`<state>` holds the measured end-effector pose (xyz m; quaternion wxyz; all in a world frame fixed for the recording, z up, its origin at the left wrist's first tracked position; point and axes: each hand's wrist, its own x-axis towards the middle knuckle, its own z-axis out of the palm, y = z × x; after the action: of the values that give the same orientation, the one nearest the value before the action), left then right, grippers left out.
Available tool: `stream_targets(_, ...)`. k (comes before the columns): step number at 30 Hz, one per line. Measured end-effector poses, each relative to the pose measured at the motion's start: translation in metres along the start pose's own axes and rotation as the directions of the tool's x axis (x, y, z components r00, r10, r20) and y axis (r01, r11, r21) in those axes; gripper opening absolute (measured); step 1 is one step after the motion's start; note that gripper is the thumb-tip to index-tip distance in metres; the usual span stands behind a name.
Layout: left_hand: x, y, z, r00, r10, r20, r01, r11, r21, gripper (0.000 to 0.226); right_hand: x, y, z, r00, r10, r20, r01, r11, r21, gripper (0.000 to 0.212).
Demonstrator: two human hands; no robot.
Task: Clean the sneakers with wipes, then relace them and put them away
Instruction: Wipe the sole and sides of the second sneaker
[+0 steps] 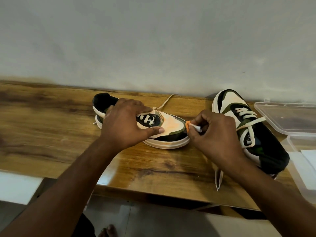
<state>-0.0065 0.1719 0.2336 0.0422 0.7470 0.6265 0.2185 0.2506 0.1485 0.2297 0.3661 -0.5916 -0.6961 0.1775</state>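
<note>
Wiping the toe of the first sneaker, with cleaning only partly done and relacing and storing yet to come.

The right hand [216, 134] pinches a small orange-stained wipe [188, 126] against the toe of the left sneaker [171, 129], which the left hand [126, 124] grips across its laces on the wooden surface [51, 125]; orange smears on the toe suggest wiping is unfinished. Just right lies the second sneaker [248, 127], laced loosely, beside an open clear plastic box [290, 117]. Trailing laces could snag.
</note>
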Motion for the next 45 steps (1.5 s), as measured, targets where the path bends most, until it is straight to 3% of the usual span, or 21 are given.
stream_targets(4,0.003,-0.002,-0.002,0.999,-0.006,0.032,0.007,1.000,-0.013,0.096,-0.015,0.003,0.007,0.992,-0.125,-0.030,0.126,0.992,0.016,0.014)
stream_targets(8,0.004,-0.001,-0.003,0.998,-0.022,0.055,0.022,1.000,-0.008,0.099,-0.029,0.002,0.011,0.968,-0.250,0.026,0.249,0.968,0.032,0.019)
stream_targets(14,0.005,0.002,-0.001,0.998,-0.016,0.068,0.018,1.000,-0.026,0.093,-0.006,0.021,0.004,0.992,-0.015,-0.123,0.033,0.990,0.138,0.012)
stream_targets(21,0.006,0.003,0.000,0.997,-0.007,0.071,0.008,1.000,-0.013,0.095,-0.018,0.007,0.011,0.972,-0.235,-0.023,0.235,0.972,0.017,0.020)
stream_targets(27,0.005,0.002,-0.002,0.998,-0.001,0.070,0.003,1.000,-0.025,0.094,0.006,0.018,0.007,0.989,-0.079,-0.129,0.088,0.994,0.068,0.015)
stream_targets(31,0.006,-0.005,-0.003,0.995,0.031,0.095,-0.027,0.999,-0.045,0.093,-0.005,0.010,0.007,0.990,-0.130,-0.046,0.132,0.990,0.046,0.017)
stream_targets(36,0.003,-0.010,-0.003,0.992,0.100,0.073,-0.097,0.994,-0.041,0.099,-0.010,0.012,0.000,0.995,-0.086,0.049,0.079,0.989,0.127,0.015)
stream_targets(41,0.001,-0.007,-0.011,0.992,-0.121,0.025,0.122,0.991,-0.057,0.145,-0.008,0.006,-0.006,0.986,-0.018,0.163,-0.023,0.969,0.247,0.009)
stream_targets(45,0.000,-0.010,-0.010,0.989,-0.111,0.097,0.128,0.973,-0.194,0.142,-0.009,-0.003,-0.007,0.960,-0.030,0.277,-0.036,0.972,0.230,0.010)
